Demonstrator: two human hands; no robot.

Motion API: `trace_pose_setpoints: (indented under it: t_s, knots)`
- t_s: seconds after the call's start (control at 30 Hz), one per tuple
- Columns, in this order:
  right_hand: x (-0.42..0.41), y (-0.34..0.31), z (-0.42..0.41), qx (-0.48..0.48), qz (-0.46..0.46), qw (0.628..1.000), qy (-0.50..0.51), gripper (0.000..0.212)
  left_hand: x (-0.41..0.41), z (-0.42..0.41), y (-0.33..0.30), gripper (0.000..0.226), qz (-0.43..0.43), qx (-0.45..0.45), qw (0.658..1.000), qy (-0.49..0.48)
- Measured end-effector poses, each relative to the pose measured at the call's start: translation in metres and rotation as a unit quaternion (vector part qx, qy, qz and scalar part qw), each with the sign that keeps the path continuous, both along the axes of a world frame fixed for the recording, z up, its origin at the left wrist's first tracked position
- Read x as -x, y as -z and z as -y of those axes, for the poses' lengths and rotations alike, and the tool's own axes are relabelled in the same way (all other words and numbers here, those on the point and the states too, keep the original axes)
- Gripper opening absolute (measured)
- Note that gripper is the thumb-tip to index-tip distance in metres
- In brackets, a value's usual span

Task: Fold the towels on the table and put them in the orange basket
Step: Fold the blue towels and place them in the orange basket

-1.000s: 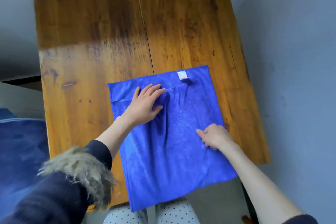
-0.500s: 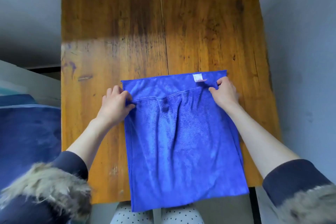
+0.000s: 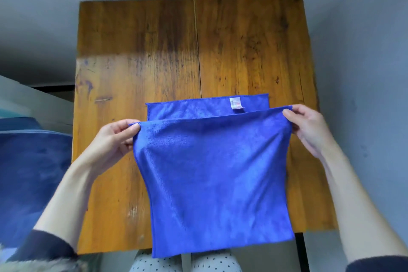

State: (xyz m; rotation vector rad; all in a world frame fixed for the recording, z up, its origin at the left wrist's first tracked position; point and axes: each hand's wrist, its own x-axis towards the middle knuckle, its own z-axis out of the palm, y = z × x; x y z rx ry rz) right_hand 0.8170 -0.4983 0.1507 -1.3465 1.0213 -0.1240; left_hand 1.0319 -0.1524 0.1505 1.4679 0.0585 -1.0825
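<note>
blue microfibre makes up the towel (image 3: 212, 172) that fills the centre and lower middle of the frame, and we hold it by two corners of its upper layer. our left hand (image 3: 114, 139) pinches the corner at centre left, thumb and fingers curled round the cloth, and our right hand (image 3: 309, 126) pinches the matching corner at centre right. that layer is lifted and stretched between the two hands, while the layer under it lies flat on the wooden table (image 3: 192, 51), its far edge showing just above with a small white label (image 3: 235, 103). the near edge of the towel hangs past the table's front edge at the bottom of the frame, over our dotted trousers (image 3: 145, 265). more blue fabric (image 3: 28, 172) sits at the left edge.
</note>
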Motion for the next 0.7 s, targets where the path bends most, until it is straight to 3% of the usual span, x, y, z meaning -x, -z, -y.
trace_pose_setpoints:
  t_s: [0.1,0.23,0.3,0.4,0.57,0.7]
  knots:
    - [-0.012,0.003,0.016,0.035,-0.006,0.999,0.015,0.014,-0.012,0.011,-0.003,0.012,0.042,-0.020,0.999,0.002]
    - [-0.040,0.037,0.027,0.100,-0.069,0.992,0.017,0.010,-0.028,0.042,0.019,0.010,0.170,-0.155,0.973,-0.006]
    - [-0.048,0.056,0.031,0.126,-0.106,0.986,0.012,0.015,-0.036,0.054,0.034,0.009,0.228,-0.236,0.945,0.008]
    - [-0.053,0.075,0.034,0.163,-0.148,0.975,0.005,0.015,-0.042,0.061,0.051,0.014,0.325,-0.355,0.875,0.059]
    - [-0.061,0.077,0.033,0.265,-0.160,0.950,-0.024,0.003,-0.042,0.066,0.062,0.015,0.395,-0.354,0.844,0.082]
    - [-0.065,0.077,0.032,0.311,-0.172,0.932,-0.076,0.012,-0.045,0.069,0.066,0.021,0.391,-0.360,0.839,0.116]
